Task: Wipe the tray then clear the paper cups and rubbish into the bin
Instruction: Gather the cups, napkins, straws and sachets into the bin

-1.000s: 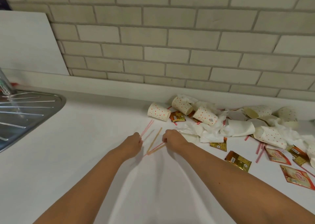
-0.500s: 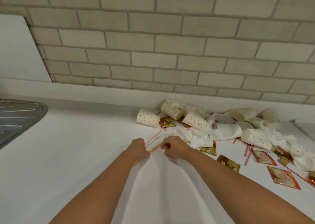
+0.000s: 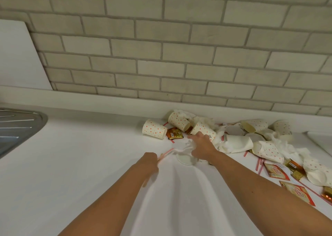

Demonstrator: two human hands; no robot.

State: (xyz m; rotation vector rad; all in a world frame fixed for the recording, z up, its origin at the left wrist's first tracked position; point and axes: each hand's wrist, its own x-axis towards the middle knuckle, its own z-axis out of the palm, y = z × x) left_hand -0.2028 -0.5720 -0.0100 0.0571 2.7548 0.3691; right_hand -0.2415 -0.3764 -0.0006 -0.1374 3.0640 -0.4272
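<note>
Spotted paper cups (image 3: 154,131) lie tipped among napkins (image 3: 233,143) and sachets (image 3: 174,133) at the back of the counter (image 3: 89,155). The left hand (image 3: 148,163) pinches a few pink stirrers (image 3: 166,154), likely bundling them for one bin trip. The right hand (image 3: 202,146) reaches loose-fingered over a crumpled scrap (image 3: 183,146), gripping nothing visible.

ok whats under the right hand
Something white and crumpled, likely tissue, shows under the fingers of the right hand, beside a round pale rim. Whatever lies beneath the palm is covered.

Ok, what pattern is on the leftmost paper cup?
Cream with orange-red polka dots; the paper cup shows best in the head view.
</note>
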